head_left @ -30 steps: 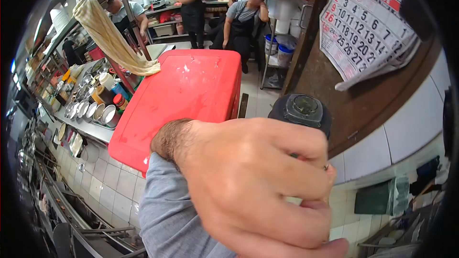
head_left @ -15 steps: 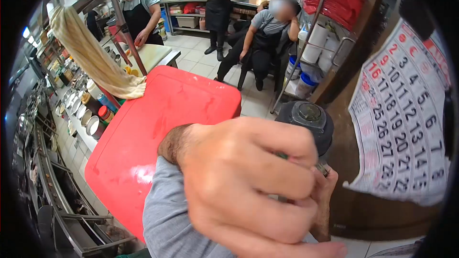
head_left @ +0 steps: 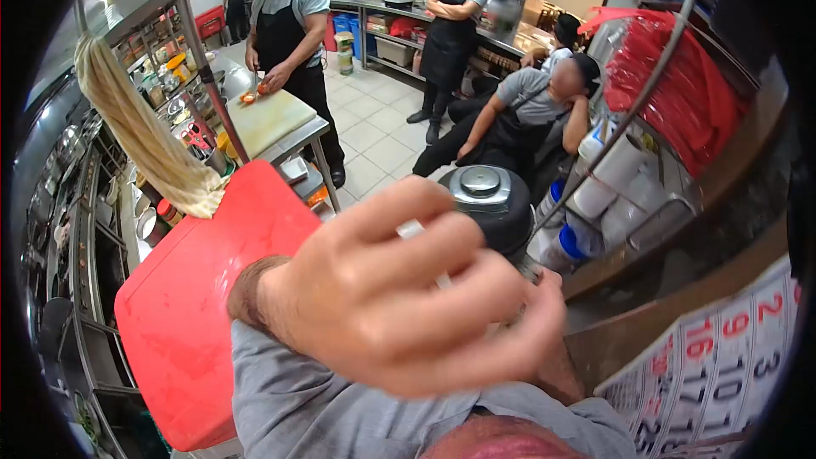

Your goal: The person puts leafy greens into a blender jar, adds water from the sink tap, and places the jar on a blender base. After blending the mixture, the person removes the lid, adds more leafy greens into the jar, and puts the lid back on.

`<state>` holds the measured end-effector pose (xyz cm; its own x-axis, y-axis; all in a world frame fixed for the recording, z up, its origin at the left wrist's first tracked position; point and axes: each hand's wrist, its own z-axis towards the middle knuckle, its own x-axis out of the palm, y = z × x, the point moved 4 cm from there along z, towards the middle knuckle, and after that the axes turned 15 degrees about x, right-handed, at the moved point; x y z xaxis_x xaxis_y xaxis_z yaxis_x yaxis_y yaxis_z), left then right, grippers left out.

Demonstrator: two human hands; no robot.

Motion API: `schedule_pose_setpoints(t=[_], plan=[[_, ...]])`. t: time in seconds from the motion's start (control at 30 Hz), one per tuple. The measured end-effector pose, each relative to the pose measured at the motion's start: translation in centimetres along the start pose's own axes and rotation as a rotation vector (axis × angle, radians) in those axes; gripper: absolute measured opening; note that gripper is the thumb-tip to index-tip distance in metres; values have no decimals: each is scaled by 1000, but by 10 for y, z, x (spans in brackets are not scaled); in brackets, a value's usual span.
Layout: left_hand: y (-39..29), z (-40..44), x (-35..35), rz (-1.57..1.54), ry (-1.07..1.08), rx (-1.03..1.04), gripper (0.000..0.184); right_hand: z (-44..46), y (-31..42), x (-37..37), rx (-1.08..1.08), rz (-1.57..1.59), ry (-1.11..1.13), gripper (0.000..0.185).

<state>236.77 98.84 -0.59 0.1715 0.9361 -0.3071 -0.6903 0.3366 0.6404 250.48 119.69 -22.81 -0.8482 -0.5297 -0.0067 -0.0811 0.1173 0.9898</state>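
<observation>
My left hand [head_left: 399, 297] is raised close to the camera, its back towards me. Its fingers are curled with small gaps between them, and whatever they hold, if anything, is hidden. Behind it my right hand [head_left: 551, 302] shows only in part. The right fingers seem bent around a small metallic part, too hidden to name. Just beyond both hands stands a rounded black appliance [head_left: 489, 225] with a silver-trimmed top, like a rice cooker. I cannot tell whether the right hand touches it.
A red plastic lid [head_left: 187, 314] lies left of my arm, below a hanging cloth [head_left: 140, 110]. One person cuts food at a cutting board [head_left: 270, 123]; another stands with folded arms, and another sits. On the right are a rack [head_left: 633, 98] and a paper calendar [head_left: 705, 382].
The view has turned and shifted, bringing the cutting board and standing people into fuller sight. The calendar sits lower right. My left hand appears higher and farther left, still curled.
</observation>
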Motion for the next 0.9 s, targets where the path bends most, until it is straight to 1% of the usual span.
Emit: schedule_pose_setpoints(t=[0.03, 0.07, 0.1, 0.17, 0.2, 0.23, 0.3, 0.33, 0.37, 0.43, 0.47, 0.5, 0.57, 0.6, 0.63, 0.7, 0.73, 0.77, 0.83, 0.87, 0.9], plan=[[14, -11, 17, -41, 66, -62, 38, 27, 5, 2, -58, -25, 99, 10], [34, -16, 27, -142, 261, -127, 42, 53, 8, 7, 45, 98, 173, 11], [50, -27, 39, -137, 268, -127, 42, 75, 14, 11, 45, 36, 160, 12], [88, -60, 71, -190, 457, -364, 43, 127, 14, 19, 66, 17, 199, 14], [108, -75, 84, -203, 499, -414, 48, 148, 15, 26, 79, 23, 197, 14], [126, -90, 98, -216, 502, -417, 48, 168, 18, 35, 93, 13, 208, 14], [170, -127, 130, -257, 519, -532, 55, 214, 33, 54, 125, 2, 206, 15], [190, -143, 145, -268, 521, -542, 60, 234, 40, 62, 113, -67, 216, 15], [211, -160, 162, -321, 509, -599, 60, 254, 45, 69, 100, -140, 227, 15], [247, -194, 199, -401, 436, -671, 62, 297, 52, 83, 76, -49, 290, 15], [261, -210, 216, -422, 472, -730, 70, 317, 55, 90, 78, -61, 308, 14], [276, -227, 238, -431, 484, -738, 70, 338, 57, 97, 94, -54, 311, 14], [301, -261, 278, -404, 482, -715, 81, 378, 63, 116, 113, 39, 419, 14], [312, -277, 297, -440, 532, -796, 88, 400, 63, 124, 106, 33, 438, 13], [322, -290, 314, -466, 548, -839, 90, 421, 63, 133, 111, 33, 463, 13], [343, -316, 342, -448, 594, -823, 92, 466, 69, 153, 15, 4, 462, 13], [357, -328, 352, -442, 588, -863, 90, 483, 78, 162, 71, 50, 513, 14], [369, -340, 359, -425, 598, -876, 90, 506, 76, 170, 74, 51, 535, 14], [401, -361, 376, -389, 598, -895, 88, 562, 71, 186, 42, -28, 544, 15], [417, -373, 382, -387, 562, -904, 86, 585, 74, 198, 16, -45, 547, 16], [432, -383, 386, -389, 566, -904, 88, 606, 80, 210, 2, -36, 561, 16]])
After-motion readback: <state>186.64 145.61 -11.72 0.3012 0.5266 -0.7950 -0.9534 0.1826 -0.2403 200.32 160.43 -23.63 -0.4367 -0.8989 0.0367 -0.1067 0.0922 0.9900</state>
